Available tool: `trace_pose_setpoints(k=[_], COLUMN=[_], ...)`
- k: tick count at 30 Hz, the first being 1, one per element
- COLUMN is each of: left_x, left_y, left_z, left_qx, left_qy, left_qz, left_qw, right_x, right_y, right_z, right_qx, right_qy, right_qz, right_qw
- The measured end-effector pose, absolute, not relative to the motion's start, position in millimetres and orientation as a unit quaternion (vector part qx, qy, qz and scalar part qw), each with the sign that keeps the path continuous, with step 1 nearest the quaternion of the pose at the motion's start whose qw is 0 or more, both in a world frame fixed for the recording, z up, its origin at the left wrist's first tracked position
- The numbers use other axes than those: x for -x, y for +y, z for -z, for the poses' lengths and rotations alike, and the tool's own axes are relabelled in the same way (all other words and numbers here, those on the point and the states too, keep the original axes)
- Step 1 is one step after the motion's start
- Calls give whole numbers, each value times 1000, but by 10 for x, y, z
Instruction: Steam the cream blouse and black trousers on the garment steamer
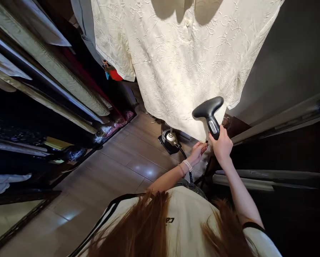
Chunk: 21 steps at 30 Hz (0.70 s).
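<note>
Right hand (222,144) is gripping steamer (210,115), its head sitting over hanging shirt (173,78) near the bottom; left fingers (202,147) seem to be pinching the cloth just below. Slipping head could be scalding them

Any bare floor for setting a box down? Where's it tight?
Free: floor between the hanging clothes at left and the steamer base, running down toward the dark-framed panel. Crowded: around the cream shirt's hem, where left hand, right hand, steamer head and hose sit close. Far right: too dark to judge.
</note>
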<state>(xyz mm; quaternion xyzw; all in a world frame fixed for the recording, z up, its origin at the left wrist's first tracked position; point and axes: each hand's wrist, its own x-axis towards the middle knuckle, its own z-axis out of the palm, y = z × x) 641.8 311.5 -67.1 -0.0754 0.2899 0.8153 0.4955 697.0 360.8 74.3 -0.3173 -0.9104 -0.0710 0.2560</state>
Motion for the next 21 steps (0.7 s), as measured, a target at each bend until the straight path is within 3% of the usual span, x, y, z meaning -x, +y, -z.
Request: trace_pose_setpoints(k=[4,12,21], left_x=[-6397,-6418,-6429], left_y=[3112,3102,3179], left_z=[631,643,611], left_qx=[59,55,69], left_qy=[278,257,276], left_qz=[-815,-809,-806], left_qw=[506,526,519], right_x=[-7006,-6977,-6830], right_y=[3652,3677,3741], right_z=[-917,-904,-852], right_qx=[227,161,191], right_qy=[-955,-966,-959], right_qz=[137,195,199], right_qw=[132,57,71])
